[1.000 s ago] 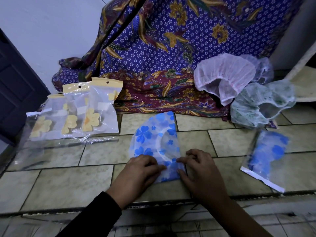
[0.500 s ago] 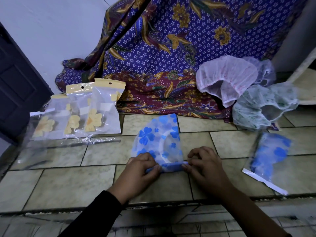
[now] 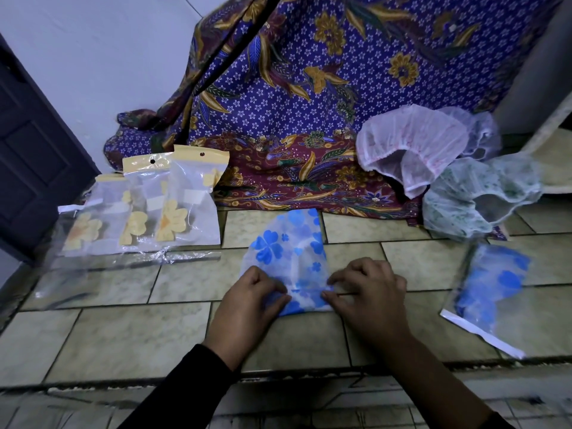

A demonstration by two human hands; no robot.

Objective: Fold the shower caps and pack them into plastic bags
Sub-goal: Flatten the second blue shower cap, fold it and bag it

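Note:
A shower cap with blue flowers [image 3: 289, 249] lies folded flat on the tiled floor in front of me. My left hand [image 3: 250, 301] pinches its near left edge, and my right hand [image 3: 368, 292] pinches the near right edge, both with curled fingers. The cap's near edge is turned up into a narrow fold between my hands. To the right lies a clear plastic bag [image 3: 492, 289] with a blue flowered cap inside. Three bags with yellow flowered caps [image 3: 167, 209] stand at the left.
Loose caps lie at the back right: a pinkish white one [image 3: 408, 147] and a greenish one [image 3: 476, 199]. A patterned purple cloth [image 3: 309, 97] hangs behind. Empty clear bags [image 3: 93, 274] lie at the left, next to a dark door [image 3: 28, 150]. A step edge runs below my wrists.
My hands have rolled the cap's near edge upward into a fold and now pinch it slightly farther from me than a second ago.

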